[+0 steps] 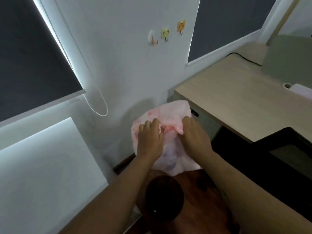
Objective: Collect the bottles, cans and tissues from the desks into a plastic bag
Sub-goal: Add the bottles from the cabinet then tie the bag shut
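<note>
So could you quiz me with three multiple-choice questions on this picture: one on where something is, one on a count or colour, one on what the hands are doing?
1. Where is the wooden desk?
A. Right of the plastic bag
B. Left of it
C. Behind the person

2. How many hooks are on the wall?
A. One
B. Three
C. Five

3. What are the hands doing?
A. Hanging free
B. Both gripping the bag
C. Only one touching it

Answers: 1 A, the desk fills the right side. 2 B, a clear hook, a yellow hook and an orange hook. 3 B, the left hand and right hand bunch its top.
</note>
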A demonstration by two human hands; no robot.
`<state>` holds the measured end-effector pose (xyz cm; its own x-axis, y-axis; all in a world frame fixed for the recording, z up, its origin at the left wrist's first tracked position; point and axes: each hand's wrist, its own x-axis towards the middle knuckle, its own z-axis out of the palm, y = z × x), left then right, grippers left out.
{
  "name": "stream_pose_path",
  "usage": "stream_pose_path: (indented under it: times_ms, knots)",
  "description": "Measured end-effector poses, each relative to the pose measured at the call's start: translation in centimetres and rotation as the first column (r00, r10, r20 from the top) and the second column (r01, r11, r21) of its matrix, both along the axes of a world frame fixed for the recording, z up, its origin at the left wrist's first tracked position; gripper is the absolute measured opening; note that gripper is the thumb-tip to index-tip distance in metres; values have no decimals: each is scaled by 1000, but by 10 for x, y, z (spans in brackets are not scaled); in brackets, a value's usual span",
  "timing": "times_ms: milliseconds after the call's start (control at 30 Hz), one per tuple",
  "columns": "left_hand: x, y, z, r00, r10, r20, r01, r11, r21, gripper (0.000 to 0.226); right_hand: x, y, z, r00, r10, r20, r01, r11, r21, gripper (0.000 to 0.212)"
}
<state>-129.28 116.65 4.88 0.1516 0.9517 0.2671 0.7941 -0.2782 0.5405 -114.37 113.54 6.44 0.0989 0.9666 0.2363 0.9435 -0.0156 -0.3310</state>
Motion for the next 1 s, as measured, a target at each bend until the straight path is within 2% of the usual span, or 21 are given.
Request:
stream_pose_path:
  times_ms: [67, 133, 200, 300, 400, 500, 600, 667, 700, 767, 833, 900, 1000]
  knots:
    - [3, -7, -35, 1000, 9, -24, -11, 996, -92, 47, 1, -4, -40, 999, -26, 32, 27, 998, -63, 6]
    - [6, -14, -74, 998, 11, -62, -23, 982, -188, 51, 1, -10, -76, 999, -52, -4, 51, 992, -112, 3]
    - [9, -25, -111, 994, 4, -114, -39, 949, -312, 50, 1, -18, -114, 999, -35, 6, 35, 985, -171, 12]
    - [15, -41, -169, 991, 20, -129, -82, 863, -498, 34, 6, -29, -171, 996, -48, -79, 12, 917, -399, 19]
    - [17, -58, -224, 995, 59, -86, -99, 781, -616, 21, 14, -41, -227, 984, -31, -178, -52, 895, -444, 22]
    - [13, -67, -278, 997, 67, -44, -78, 724, -685, 9, 18, -48, -280, 963, -58, -265, -90, 854, -513, 23]
    - [12, -74, -324, 996, 86, -13, -69, 699, -711, 26, 15, -56, -330, 967, -65, -246, -77, 846, -527, 22]
    - [11, -79, -351, 994, 105, -2, -74, 686, -724, 27, 13, -63, -360, 973, -57, -225, -64, 865, -498, 20]
    - [10, -81, -363, 993, 115, 15, -67, 678, -732, 24, 12, -66, -372, 973, -67, -222, -57, 860, -508, 22]
    - [5, -88, -383, 993, 112, 37, -46, 653, -756, 8, 12, -77, -398, 980, 21, -197, -131, 813, -567, 37]
    - [0, -95, -402, 999, 32, 25, -1, 640, -769, 39, 13, -90, -416, 977, 128, -170, -212, 681, -701, 62]
    - [-7, -102, -418, 992, -120, -50, 28, 575, -818, 65, 15, -101, -429, 981, 157, -111, -182, 577, -796, 75]
    - [-16, -114, -449, 917, -353, -187, 25, 519, -854, 76, 20, -108, -448, 986, 160, -36, -118, 537, -836, 84]
